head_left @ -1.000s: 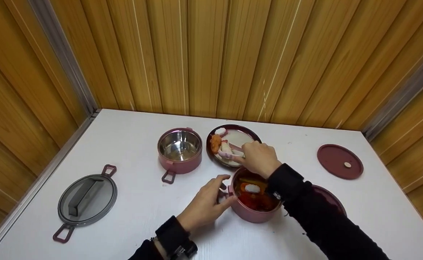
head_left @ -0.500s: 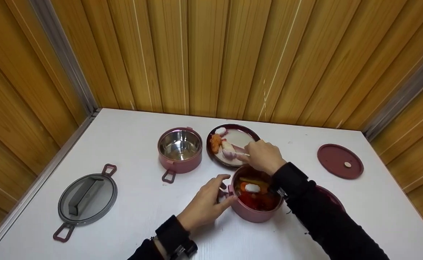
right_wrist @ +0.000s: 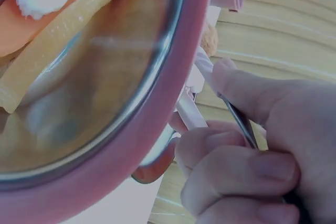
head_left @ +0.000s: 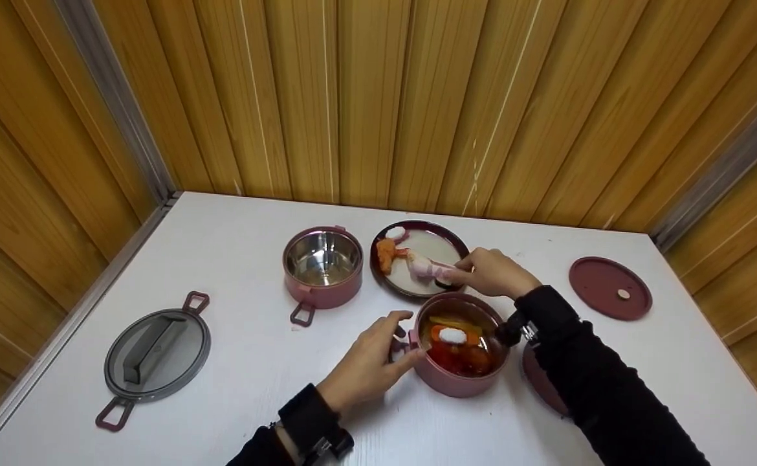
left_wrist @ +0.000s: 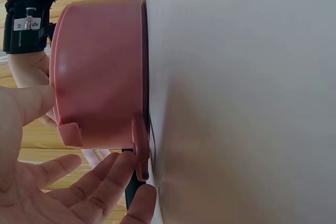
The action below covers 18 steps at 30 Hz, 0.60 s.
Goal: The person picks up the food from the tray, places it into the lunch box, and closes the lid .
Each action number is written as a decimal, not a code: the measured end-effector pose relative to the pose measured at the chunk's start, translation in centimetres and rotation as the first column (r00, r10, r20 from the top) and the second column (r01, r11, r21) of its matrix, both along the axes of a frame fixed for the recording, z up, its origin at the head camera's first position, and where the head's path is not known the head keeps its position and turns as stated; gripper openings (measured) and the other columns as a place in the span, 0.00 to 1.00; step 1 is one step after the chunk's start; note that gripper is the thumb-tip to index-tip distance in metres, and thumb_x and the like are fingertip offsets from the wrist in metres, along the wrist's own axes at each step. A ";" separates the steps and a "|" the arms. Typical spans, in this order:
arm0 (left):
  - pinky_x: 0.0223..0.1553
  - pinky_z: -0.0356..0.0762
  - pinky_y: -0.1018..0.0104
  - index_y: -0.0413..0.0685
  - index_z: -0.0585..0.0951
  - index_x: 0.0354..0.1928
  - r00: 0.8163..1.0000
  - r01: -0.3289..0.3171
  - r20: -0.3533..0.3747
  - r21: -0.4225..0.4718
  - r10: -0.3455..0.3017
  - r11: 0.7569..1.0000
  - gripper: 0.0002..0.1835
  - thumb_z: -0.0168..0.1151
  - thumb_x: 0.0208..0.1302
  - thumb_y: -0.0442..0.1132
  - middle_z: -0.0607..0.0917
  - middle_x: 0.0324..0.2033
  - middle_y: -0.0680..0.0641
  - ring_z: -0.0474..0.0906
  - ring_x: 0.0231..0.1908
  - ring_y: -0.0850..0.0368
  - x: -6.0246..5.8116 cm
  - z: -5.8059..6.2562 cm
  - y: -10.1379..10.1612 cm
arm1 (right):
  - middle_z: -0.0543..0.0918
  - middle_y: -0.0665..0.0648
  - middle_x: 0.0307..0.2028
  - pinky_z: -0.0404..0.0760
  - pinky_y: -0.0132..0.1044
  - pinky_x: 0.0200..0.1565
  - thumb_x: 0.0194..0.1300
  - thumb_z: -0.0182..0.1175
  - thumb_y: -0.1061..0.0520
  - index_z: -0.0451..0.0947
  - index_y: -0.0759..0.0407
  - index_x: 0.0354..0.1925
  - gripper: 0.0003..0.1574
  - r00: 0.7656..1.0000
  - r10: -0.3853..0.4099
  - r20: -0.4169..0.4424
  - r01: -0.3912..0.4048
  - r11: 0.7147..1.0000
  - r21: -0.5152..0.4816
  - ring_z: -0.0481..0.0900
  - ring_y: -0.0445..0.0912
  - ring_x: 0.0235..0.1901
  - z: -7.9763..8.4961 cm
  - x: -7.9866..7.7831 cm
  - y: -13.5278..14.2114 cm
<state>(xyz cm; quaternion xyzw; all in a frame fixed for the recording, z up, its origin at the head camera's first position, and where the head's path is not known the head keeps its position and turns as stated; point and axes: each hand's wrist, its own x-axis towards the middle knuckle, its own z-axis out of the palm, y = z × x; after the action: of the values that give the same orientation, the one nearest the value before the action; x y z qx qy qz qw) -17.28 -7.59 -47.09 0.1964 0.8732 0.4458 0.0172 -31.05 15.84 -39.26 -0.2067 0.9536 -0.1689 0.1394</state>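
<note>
With fingers of the right hand, pinches pale-pink two-armed tongs, lengthwise toward knobbly orange food at nine o'clock; spreads the left hand farther off.

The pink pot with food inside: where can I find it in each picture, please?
Head: the pot is right of centre, in the lower half.
Left wrist: the pot stands left of centre, upper part, seen from its side.
Right wrist: the pot fills the left part, cut by the edge.
Shared landmark: the right hand.
</note>
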 end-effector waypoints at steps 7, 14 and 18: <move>0.48 0.77 0.68 0.56 0.66 0.69 1.000 -0.002 0.031 0.001 0.002 1.000 0.34 0.60 0.66 0.60 0.80 0.49 0.48 0.77 0.46 0.57 0.0 0.0 -0.1 | 0.72 0.48 0.17 0.65 0.30 0.22 0.71 0.55 0.38 0.85 0.57 0.52 0.28 0.989 -0.070 0.133 0.078 0.996 -0.054 0.68 0.39 0.19 -0.2 -0.6 1.7; 0.47 0.77 0.69 0.56 0.67 0.69 1.000 0.002 0.018 0.009 -0.002 1.000 0.33 0.61 0.67 0.58 0.80 0.48 0.48 0.78 0.45 0.56 0.0 0.0 0.0 | 0.67 0.46 0.16 0.61 0.30 0.20 0.71 0.54 0.35 0.84 0.55 0.53 0.30 0.976 -0.098 0.197 0.119 0.989 -0.093 0.62 0.38 0.16 -0.3 -0.9 3.3; 0.47 0.76 0.69 0.55 0.67 0.69 1.000 0.003 0.029 0.014 -0.003 1.000 0.32 0.61 0.67 0.57 0.80 0.48 0.48 0.77 0.45 0.56 0.0 0.0 -0.2 | 0.66 0.47 0.16 0.61 0.30 0.19 0.71 0.53 0.34 0.83 0.55 0.55 0.32 0.970 -0.109 0.219 0.136 0.984 -0.115 0.60 0.39 0.15 -0.3 -1.0 4.0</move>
<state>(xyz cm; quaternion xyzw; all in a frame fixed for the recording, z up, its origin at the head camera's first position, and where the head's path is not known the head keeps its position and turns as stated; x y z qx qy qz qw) -17.32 -7.80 -47.12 0.1912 0.8695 0.4545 0.0292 -32.04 19.84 -39.59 -0.1367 0.9314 -0.2594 0.2157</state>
